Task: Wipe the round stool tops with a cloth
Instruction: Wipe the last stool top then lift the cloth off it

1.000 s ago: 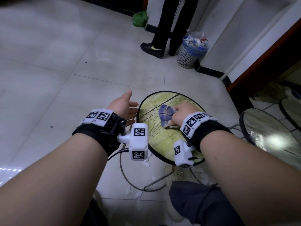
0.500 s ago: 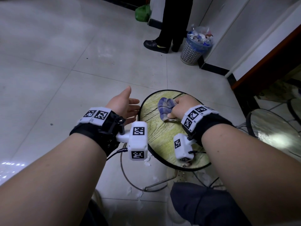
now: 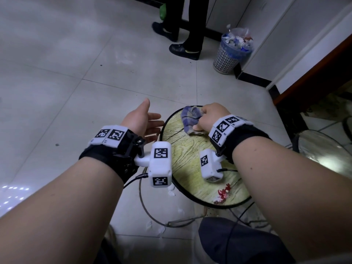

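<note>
Legs (image 3: pixel 192 25) and a full wastebasket (image 3: pixel 231 52) stand far beyond your stool top (image 3: pixel 190 159); your right hand (image 3: pixel 211 117) grips the cloth (image 3: pixel 190 119), your left hand (image 3: pixel 142 122) hangs spread beside its rim.

Bare floor (image 3: pixel 57 77) lay open left of the stool (image 3: pixel 192 161); a second stool (image 3: pixel 323 149) and wastebasket (image 3: pixel 228 58) crowded its right.

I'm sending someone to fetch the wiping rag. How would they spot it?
Find the round stool top with yellow-green wood grain and a black rim. At its far edge the right hand grips a crumpled blue-grey checked cloth. It is the only fabric on the stool.
</note>
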### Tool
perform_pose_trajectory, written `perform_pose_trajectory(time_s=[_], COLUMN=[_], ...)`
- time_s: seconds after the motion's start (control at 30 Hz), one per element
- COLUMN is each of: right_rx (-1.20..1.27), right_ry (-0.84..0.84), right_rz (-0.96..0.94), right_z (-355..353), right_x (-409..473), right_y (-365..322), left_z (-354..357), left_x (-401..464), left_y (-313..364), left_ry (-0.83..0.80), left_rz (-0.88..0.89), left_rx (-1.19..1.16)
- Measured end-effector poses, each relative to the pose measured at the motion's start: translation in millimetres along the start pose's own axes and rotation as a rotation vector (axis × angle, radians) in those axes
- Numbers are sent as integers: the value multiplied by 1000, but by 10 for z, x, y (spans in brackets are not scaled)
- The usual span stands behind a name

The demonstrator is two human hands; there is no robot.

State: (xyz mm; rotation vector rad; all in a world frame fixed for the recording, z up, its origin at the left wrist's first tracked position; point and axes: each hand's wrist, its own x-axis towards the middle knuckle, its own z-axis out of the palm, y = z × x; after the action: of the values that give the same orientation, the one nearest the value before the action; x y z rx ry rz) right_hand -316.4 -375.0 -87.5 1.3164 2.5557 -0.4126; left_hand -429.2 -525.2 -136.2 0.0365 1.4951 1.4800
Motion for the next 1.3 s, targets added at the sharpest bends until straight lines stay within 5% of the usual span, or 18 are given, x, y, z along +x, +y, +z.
perform_pose_trajectory(time_s=[1.3], right_rx=[-80], right_ry=[5], right_rz=[-30], right_z=[-168], right_x=[442], right_y=[12], left_z=[97], left_x=[89], left_y=[58], left_ry=[-17], left_rz=[-34], left_rx=[-133])
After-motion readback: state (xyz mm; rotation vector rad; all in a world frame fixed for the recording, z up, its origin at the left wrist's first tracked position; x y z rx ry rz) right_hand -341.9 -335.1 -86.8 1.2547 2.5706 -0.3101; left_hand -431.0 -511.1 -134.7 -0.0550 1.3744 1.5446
